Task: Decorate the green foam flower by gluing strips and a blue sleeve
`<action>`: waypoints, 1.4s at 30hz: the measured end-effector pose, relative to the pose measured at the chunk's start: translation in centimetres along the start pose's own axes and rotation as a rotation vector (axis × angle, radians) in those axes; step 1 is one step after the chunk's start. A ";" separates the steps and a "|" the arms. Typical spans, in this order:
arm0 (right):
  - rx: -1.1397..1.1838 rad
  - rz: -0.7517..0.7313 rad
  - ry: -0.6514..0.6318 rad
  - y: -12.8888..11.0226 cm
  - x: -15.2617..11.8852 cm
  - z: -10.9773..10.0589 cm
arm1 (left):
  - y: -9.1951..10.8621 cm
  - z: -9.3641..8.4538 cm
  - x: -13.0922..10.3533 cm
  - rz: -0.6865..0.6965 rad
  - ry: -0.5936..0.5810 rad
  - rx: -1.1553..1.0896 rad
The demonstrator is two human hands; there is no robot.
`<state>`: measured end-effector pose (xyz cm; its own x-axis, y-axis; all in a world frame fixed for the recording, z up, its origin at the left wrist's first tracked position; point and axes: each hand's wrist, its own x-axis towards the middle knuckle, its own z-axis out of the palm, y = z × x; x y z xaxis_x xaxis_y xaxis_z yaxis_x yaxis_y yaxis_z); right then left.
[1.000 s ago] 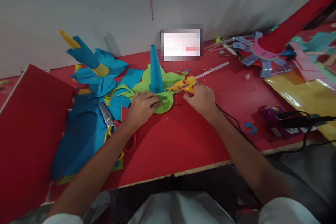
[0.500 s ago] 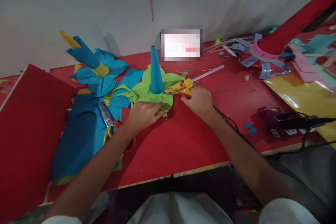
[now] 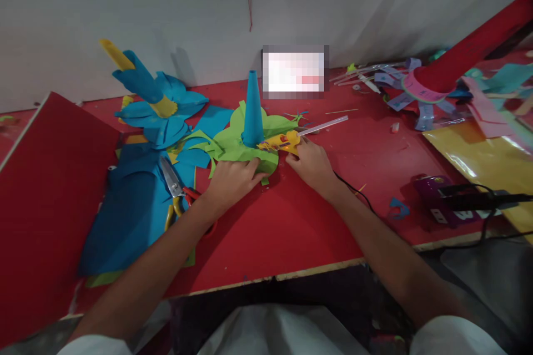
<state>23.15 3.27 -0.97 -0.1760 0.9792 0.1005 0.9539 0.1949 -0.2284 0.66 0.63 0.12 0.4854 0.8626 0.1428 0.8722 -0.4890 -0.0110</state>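
Two hands are working at a green paper flower (image 3: 233, 141) on the red table (image 3: 266, 233). The right hand (image 3: 310, 163) is curling around a yellow glue gun (image 3: 285, 141), its nozzle pointing left toward the base of the upright blue paper cone (image 3: 252, 113) standing on the flower. A clear glue stick (image 3: 325, 126) is jutting from the gun's rear. The left hand (image 3: 236, 177) is lying half-curled over the flower's near edge, its grip hidden. Left of it, scissors (image 3: 171, 177) are resting on blue paper (image 3: 125, 222); at far left, a blue paper flower (image 3: 166, 108) is sitting.
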 end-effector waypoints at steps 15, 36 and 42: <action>0.016 -0.007 -0.045 0.2 -0.3 -0.6 | 0.2 -0.4 -0.1 -0.032 -0.099 -0.018; 0.016 -0.033 0.027 0.4 -0.2 0.4 | 0.4 -1.0 -0.2 -0.001 -0.114 -0.008; -0.064 0.037 0.030 0.6 -0.4 -0.4 | 0.4 -1.0 -0.3 -0.005 -0.115 0.014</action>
<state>23.84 2.98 -0.77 -0.1338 0.9835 0.1220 0.9734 0.1536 -0.1701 0.85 0.06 1.04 0.4842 0.8745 0.0286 0.8749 -0.4836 -0.0247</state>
